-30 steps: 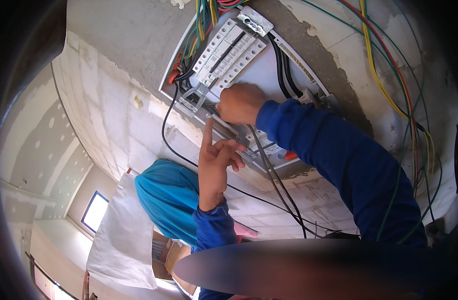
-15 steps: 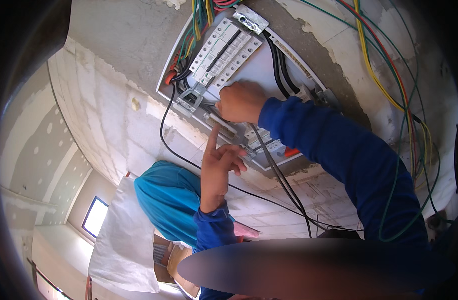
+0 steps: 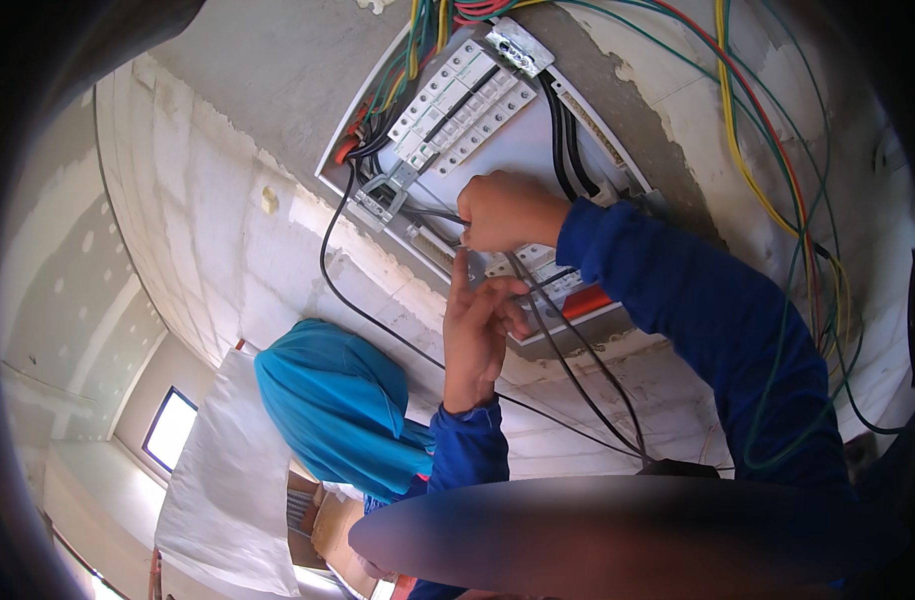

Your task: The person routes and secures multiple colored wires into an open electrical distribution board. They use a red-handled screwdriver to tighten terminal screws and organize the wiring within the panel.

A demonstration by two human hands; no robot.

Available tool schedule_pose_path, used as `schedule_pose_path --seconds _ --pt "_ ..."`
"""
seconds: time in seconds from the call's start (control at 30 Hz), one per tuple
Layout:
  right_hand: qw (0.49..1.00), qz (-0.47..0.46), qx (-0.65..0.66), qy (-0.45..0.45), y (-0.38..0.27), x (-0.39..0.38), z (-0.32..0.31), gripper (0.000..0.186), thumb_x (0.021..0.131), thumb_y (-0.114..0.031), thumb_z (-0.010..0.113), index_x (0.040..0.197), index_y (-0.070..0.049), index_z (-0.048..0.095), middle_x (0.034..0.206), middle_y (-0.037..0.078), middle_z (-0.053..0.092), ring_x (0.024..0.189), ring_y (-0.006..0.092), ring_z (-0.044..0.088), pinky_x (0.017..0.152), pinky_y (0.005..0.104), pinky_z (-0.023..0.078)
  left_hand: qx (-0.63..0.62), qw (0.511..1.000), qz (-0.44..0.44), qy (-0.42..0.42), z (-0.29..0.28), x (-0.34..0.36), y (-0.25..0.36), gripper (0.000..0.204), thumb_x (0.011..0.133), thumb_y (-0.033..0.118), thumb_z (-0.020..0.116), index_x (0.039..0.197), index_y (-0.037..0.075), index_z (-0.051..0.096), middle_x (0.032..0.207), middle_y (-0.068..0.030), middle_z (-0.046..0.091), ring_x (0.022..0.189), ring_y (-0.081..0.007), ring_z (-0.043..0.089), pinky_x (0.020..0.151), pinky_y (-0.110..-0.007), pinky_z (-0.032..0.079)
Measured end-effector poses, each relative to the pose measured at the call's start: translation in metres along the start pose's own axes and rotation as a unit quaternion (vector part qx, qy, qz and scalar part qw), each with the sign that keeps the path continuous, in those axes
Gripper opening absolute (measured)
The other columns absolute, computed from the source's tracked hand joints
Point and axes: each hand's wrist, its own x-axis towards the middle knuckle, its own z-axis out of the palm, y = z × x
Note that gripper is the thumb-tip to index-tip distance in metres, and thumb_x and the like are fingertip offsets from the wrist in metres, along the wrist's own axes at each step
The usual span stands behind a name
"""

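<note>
From the head camera, your right hand (image 3: 508, 212) is closed in a fist around a thin black wire (image 3: 433, 213) at the middle of the open electrical panel (image 3: 498, 150) set in the wall. Just below it, your left hand (image 3: 481, 330) is half open, index finger pointing up at the panel, the other fingers curled near black cables (image 3: 568, 370) that hang down. A row of white breakers (image 3: 458, 95) sits above your hands.
</note>
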Motion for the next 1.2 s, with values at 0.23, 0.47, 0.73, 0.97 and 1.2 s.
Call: schedule_pose_path --seconds 0.23,0.47,0.73,0.97,1.2 --pt "0.996 -0.034 -0.082 -0.022 -0.016 0.01 0.005 0.029 0.078 -0.022 0.08 0.099 -0.002 0.083 0.099 0.024 0.081 0.096 0.0403 0.08 0.086 0.0489 0.064 -0.004 0.999 0.01 0.037 -0.009 0.007 -0.001 0.067 0.102 0.008 0.061 0.164 -0.001 0.037 0.089 -0.0131 0.073 0.055 -0.0199 0.064 0.051 -0.029 0.051" --pt "0.993 -0.055 -0.106 0.011 -0.009 0.015 0.018 0.028 0.077 -0.02 0.084 0.099 -0.004 0.083 0.098 0.022 0.081 0.096 0.0398 0.08 0.084 0.0487 0.064 0.044 0.997 0.015 0.055 -0.016 0.002 0.01 0.077 0.104 0.009 0.06 0.17 -0.002 0.024 0.09 -0.0134 0.072 0.057 -0.0181 0.064 0.052 -0.028 0.051" --pt "0.993 -0.031 -0.112 0.011 -0.012 0.016 0.012 0.028 0.072 -0.017 0.083 0.097 -0.004 0.084 0.096 0.022 0.081 0.094 0.0391 0.081 0.083 0.0486 0.064 0.037 0.999 -0.004 0.025 -0.002 0.005 0.011 0.082 0.104 0.01 0.057 0.174 0.003 0.014 0.097 -0.0166 0.073 0.059 -0.0198 0.064 0.053 -0.029 0.051" --pt "0.984 -0.087 -0.154 -0.021 -0.021 0.017 0.007 0.026 0.074 -0.016 0.08 0.097 -0.006 0.085 0.096 0.019 0.082 0.093 0.0383 0.081 0.081 0.0474 0.064 -0.007 1.0 -0.022 0.007 0.0 0.018 0.007 0.076 0.104 0.011 0.052 0.173 0.013 0.02 0.093 -0.0147 0.069 0.056 -0.0189 0.06 0.051 -0.029 0.048" --pt "0.986 -0.122 -0.115 -0.021 -0.008 0.016 0.013 0.027 0.078 -0.025 0.08 0.098 -0.007 0.084 0.095 0.019 0.082 0.091 0.039 0.08 0.08 0.0493 0.063 -0.028 0.998 -0.031 0.038 0.013 0.003 -0.003 0.069 0.107 0.018 0.053 0.17 0.017 0.025 0.099 -0.0125 0.068 0.054 -0.0185 0.059 0.048 -0.028 0.047"
